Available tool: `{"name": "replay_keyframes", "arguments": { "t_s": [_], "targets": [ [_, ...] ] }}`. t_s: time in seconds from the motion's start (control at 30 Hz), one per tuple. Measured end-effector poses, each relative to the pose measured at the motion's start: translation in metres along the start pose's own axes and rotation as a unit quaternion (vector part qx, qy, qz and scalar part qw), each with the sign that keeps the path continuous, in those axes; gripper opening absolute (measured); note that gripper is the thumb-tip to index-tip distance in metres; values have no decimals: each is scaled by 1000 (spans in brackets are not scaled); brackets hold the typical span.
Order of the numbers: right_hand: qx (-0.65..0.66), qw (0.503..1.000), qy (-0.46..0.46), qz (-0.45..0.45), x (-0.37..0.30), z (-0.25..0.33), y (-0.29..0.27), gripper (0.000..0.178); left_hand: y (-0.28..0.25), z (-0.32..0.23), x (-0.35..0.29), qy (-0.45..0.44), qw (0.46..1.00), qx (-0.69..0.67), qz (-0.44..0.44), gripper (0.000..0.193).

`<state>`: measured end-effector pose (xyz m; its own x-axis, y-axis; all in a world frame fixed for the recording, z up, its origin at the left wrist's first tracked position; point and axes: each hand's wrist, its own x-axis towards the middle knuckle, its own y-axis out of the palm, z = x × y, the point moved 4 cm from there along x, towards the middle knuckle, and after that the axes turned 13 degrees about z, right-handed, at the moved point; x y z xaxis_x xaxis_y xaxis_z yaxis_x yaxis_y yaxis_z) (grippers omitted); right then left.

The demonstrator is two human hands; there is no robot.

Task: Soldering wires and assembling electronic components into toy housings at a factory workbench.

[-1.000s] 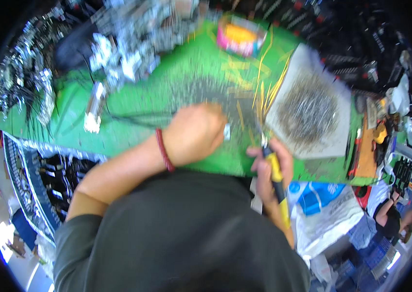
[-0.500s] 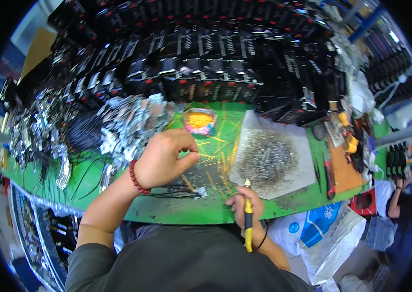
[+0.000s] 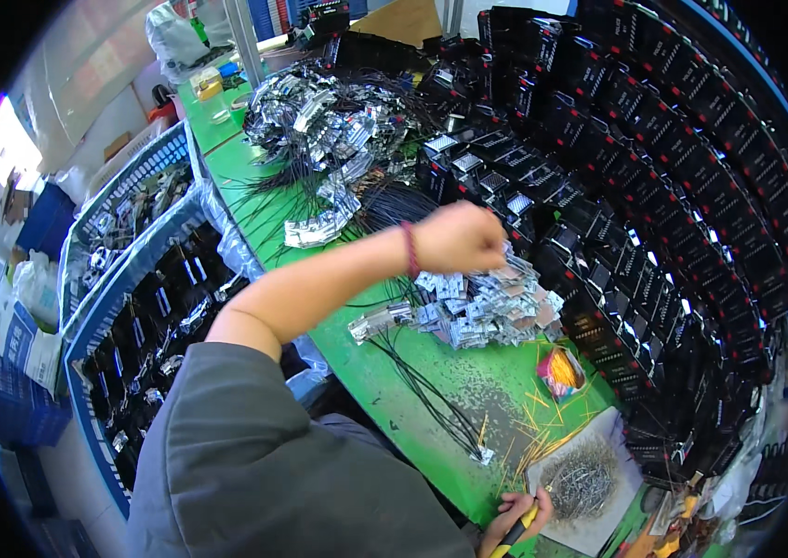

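Note:
My left hand [image 3: 461, 238], with a dark red bead bracelet on the wrist, is stretched over the far edge of a heap of small silvery-grey plates [image 3: 487, 307]. Its fingers are curled together and slightly blurred; whatever they hold, if anything, is hidden. Low in the picture, my right hand [image 3: 539, 510] grips a yellow-and-black pen-shaped tool [image 3: 516, 532] with a metal tip. That tip lies by a mound of fine grey metal bits [image 3: 580, 482] on a pale board [image 3: 617, 432]. Black wires [image 3: 431, 395] with silvery ends lie on the green table [image 3: 319, 284].
Thin yellow sticks [image 3: 529, 446] are scattered near a small tub [image 3: 561, 370] filled with more. Stacked black boxes [image 3: 663, 195] wall in the far right side. Silvery parts with black leads [image 3: 319, 121] are heaped at far left. Blue crates [image 3: 87, 372] of parts stand beside the table.
The view has swung left. My left hand has moved from above the table near the yellow sticks to the plate heap. My right hand still holds the tool near the board.

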<state>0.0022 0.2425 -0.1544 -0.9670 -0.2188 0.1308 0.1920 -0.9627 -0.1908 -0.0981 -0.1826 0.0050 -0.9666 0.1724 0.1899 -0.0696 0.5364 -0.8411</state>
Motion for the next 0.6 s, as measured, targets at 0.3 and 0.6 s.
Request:
{"name": "replay_keyframes", "arguments": {
  "t_s": [0.3, 0.6],
  "targets": [
    [-126, 992, 14, 12, 5, 19, 7, 33, -141, 175, -28, -230, 958, 85, -150, 23],
    [-90, 995, 37, -14, -3, 8, 5, 31, -141, 259, 108, -214, 879, 418, -83, 23]
  ]
}}
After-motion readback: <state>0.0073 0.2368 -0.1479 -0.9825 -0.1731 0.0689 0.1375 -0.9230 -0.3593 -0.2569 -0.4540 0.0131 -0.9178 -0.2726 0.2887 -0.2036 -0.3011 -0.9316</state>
